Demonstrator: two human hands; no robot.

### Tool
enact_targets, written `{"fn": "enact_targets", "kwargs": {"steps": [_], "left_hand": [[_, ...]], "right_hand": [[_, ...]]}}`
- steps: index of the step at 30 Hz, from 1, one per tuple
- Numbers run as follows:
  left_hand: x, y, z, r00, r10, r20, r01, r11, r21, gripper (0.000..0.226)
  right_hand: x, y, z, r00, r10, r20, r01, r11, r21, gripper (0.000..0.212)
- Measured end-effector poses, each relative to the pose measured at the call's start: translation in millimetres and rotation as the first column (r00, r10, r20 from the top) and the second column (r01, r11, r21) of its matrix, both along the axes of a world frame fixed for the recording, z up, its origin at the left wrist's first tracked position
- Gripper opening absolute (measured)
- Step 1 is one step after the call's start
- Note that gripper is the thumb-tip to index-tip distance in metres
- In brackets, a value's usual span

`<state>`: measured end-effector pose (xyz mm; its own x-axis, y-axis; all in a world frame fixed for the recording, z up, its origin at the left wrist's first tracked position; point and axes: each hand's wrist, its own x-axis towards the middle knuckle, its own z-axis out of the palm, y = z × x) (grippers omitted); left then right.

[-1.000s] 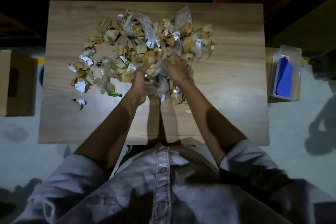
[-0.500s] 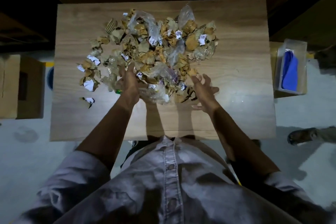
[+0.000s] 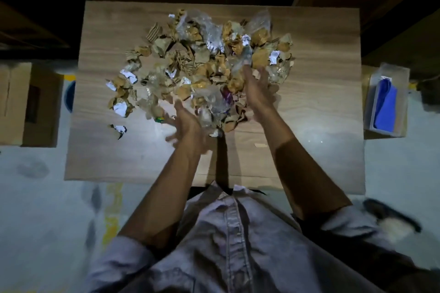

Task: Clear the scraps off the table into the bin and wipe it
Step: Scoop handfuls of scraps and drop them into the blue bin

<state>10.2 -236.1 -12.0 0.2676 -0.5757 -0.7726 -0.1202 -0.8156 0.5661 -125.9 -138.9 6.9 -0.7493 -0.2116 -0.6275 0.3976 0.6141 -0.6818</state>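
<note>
On table (image 3: pixel 309 126): scraps (image 3: pixel 202 59) heaped; left hand (image 3: pixel 188 126), right hand (image 3: pixel 258 88) spread.

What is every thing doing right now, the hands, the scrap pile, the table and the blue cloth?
Light wooden table: littered, not wiped.
Heap of brown cardboard, white paper and clear plastic scraps: spread out, not binned.
Left hand: open, fingers spread, at the heap's near edge.
Right hand: open, against the heap's right side.
Blue cloth: lying in a clear plastic box, untouched.
</note>
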Motion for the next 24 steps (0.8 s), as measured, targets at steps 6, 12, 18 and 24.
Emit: {"fn": "enact_targets", "kwargs": {"steps": [6,12,18,24], "left_hand": [[9,21,-10,0.972,0.046,-0.232,0.052,0.915,0.399,0.086],[-17,-10,-18,0.794,0.101,-0.600,0.125,0.938,0.323,0.081],[-31,-15,1,0.843,0.005,-0.538,0.168,0.948,0.272,0.089],[-22,-9,24,0.824,-0.095,-0.558,0.239,0.952,0.191,0.060]], "right_hand": [[-23,-49,2,0.899,0.355,-0.258,-0.339,0.935,0.107,0.091],[8,-67,-25,0.740,0.660,-0.132,-0.633,0.749,0.195,0.092],[57,-45,-36,0.689,0.701,-0.186,-0.643,0.709,0.288,0.050],[71,-34,-32,0.694,0.667,-0.272,-0.636,0.745,0.201,0.044]]}}
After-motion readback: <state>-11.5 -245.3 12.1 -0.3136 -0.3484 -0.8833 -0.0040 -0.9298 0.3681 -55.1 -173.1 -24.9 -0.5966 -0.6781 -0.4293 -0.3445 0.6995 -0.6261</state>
